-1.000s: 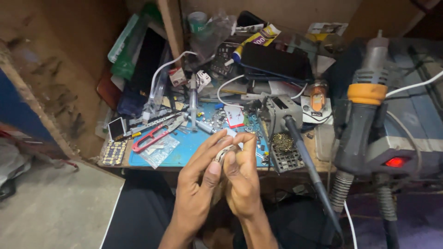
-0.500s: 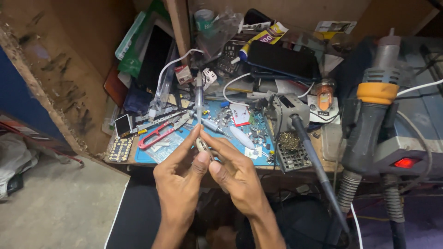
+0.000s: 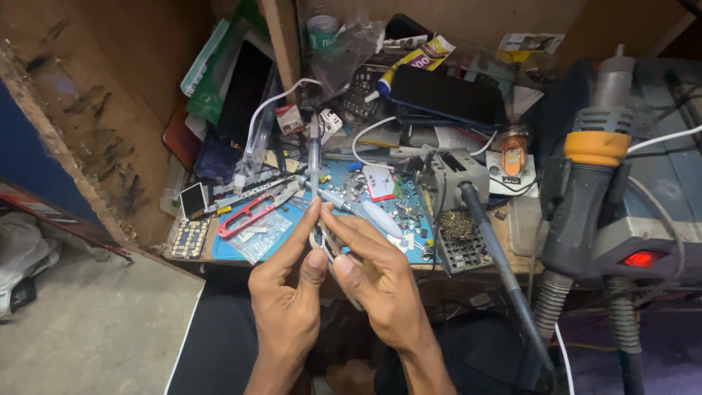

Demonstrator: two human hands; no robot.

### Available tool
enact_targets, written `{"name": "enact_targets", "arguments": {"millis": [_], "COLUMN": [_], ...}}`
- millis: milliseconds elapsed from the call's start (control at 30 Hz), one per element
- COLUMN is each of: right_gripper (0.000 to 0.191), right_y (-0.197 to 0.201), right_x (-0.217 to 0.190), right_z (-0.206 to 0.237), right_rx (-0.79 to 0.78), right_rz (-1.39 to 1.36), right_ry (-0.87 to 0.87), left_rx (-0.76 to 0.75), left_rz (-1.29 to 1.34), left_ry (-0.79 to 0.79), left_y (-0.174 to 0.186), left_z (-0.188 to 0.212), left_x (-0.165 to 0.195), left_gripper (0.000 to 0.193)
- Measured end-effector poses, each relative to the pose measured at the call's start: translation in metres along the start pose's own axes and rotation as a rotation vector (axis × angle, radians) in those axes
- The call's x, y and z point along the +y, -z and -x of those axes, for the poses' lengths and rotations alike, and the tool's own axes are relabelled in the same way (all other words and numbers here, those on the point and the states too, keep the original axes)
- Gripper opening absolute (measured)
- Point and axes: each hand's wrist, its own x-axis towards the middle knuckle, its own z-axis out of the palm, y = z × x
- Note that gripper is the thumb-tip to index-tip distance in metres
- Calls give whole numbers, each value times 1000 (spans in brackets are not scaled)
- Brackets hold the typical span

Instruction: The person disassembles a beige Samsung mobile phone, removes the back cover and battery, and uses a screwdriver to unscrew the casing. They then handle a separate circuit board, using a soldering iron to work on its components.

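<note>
Just off the near edge of the surface, both hands pinch small metal tweezers between them: left hand and right hand equally near, the long axis pointing away toward the surface.

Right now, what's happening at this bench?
A person has both hands raised together in front of a cluttered repair bench. The left hand and right hand pinch a small metal tool, likely tweezers, between their fingers; what it grips is too small to tell. Behind them a blue work mat carries red-handled cutters and loose parts. A soldering iron rests in its stand, and a hot-air handle stands at the right.
</note>
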Motion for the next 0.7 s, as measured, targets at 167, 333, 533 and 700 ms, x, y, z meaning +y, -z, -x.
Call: {"name": "enact_targets", "arguments": {"millis": [167,333,533,700], "right_gripper": [56,53,47,45], "right_y": [1,5,5,7], "right_x": [-6,-10,-6,-5], "right_z": [1,4,4,5], "right_rx": [-23,-44,0,-5], "right_rz": [-65,-48,37,70], "right_ry": [26,14,-3,43], "left_rx": [-12,-5,-5,-4], "left_rz": [79,165,188,290], "left_ry": [-44,-28,-101,-53], "left_y": [-1,-1,1,0], "left_z": [2,3,5,7], "left_x": [-1,-3,-7,-6], "left_gripper": [60,64,57,52]}}
